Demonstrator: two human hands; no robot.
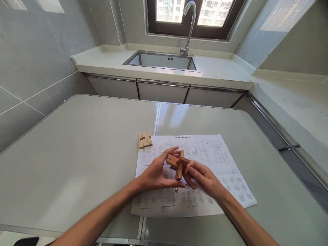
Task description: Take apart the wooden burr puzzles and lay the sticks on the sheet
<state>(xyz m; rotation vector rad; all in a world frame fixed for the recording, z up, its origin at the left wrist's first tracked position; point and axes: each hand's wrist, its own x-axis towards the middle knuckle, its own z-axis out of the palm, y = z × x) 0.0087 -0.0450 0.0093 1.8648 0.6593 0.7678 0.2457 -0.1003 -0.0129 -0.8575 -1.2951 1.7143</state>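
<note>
Several interlocked wooden bars form a cross-shaped burr puzzle (178, 163), held just above a printed paper sheet. My left hand (159, 171) grips it from the left, with the thumb under its near end and the fingers behind its far side. From the right, my right hand (202, 176) pinches the end of one bar between thumb and fingers. Part of the puzzle's far side is hidden by the fingers. A group of notched wooden pieces (145, 140) lies side by side at the sheet's far left corner.
The instruction sheet (228, 164), covered in small diagrams, lies on a pale folding table (77, 147) with a seam down its middle. Beyond the table are a counter with a sink (164, 60) and a faucet (190, 27). A tiled wall (46, 44) borders the left side.
</note>
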